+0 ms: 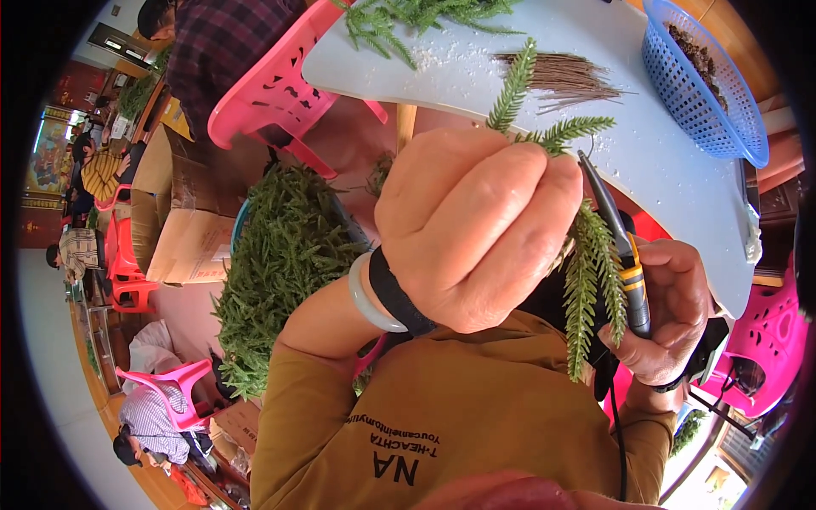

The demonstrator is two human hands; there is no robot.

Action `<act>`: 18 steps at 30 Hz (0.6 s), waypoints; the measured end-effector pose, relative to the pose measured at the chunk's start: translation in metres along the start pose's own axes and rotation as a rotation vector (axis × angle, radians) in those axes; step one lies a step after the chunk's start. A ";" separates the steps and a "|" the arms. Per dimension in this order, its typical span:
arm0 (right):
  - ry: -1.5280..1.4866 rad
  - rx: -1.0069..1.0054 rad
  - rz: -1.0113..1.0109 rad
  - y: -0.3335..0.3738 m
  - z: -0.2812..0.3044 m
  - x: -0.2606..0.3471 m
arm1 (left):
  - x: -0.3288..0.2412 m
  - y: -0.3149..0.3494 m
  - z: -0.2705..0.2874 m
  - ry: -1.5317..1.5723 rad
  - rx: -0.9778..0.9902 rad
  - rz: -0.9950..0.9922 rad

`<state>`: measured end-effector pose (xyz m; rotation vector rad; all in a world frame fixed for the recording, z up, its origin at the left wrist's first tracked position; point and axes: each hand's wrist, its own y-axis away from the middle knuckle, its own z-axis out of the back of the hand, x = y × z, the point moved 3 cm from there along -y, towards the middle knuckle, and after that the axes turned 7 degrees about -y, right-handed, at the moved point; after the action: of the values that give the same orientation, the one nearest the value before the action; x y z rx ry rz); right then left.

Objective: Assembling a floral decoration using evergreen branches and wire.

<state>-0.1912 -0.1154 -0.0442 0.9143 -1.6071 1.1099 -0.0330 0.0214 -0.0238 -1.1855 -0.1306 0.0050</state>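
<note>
My left hand (480,229) is closed in a fist around a green artificial pine sprig (586,293). Some needled branches rise above the knuckles and others hang down on the right; the gripped middle is hidden. A pale bangle and a black band circle that wrist. In my right hand (667,319) is a pair of slim-nosed pliers (631,276) with black and yellow handles, its dark tip pointing up beside the sprig. Just beyond, a bundle of thin brown wire-like stems (561,76) lies on the pale table (680,200).
Loose green sprigs (425,21) and white crumbs lie on the table's far side. A blue basket (705,89) holding brown bits stands at its right. To my left are a heap of greenery (285,263), a cardboard box (191,229) and a pink chair (263,93). Other people sit farther left.
</note>
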 end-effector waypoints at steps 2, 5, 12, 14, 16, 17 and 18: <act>-0.046 -0.009 -0.014 0.000 0.000 -0.001 | 0.000 0.001 0.000 -0.004 -0.006 -0.005; -0.070 -0.020 -0.026 0.000 -0.002 -0.001 | 0.001 0.000 -0.004 -0.005 -0.052 -0.016; -0.105 -0.036 -0.070 0.000 0.001 0.000 | 0.002 0.000 -0.008 0.016 -0.166 -0.044; -0.130 -0.045 -0.080 0.000 0.001 -0.001 | 0.001 -0.001 -0.007 0.041 -0.150 -0.017; -0.142 -0.044 -0.085 0.000 0.001 -0.001 | 0.001 -0.001 -0.007 0.052 -0.141 -0.005; -0.153 -0.042 -0.090 0.000 0.002 -0.002 | 0.001 0.000 -0.007 0.049 -0.137 -0.002; -0.165 -0.040 -0.095 0.000 0.002 -0.002 | 0.001 0.000 -0.006 0.047 -0.132 0.000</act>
<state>-0.1912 -0.1170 -0.0466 1.0674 -1.6944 0.9540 -0.0312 0.0157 -0.0263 -1.3170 -0.0907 -0.0315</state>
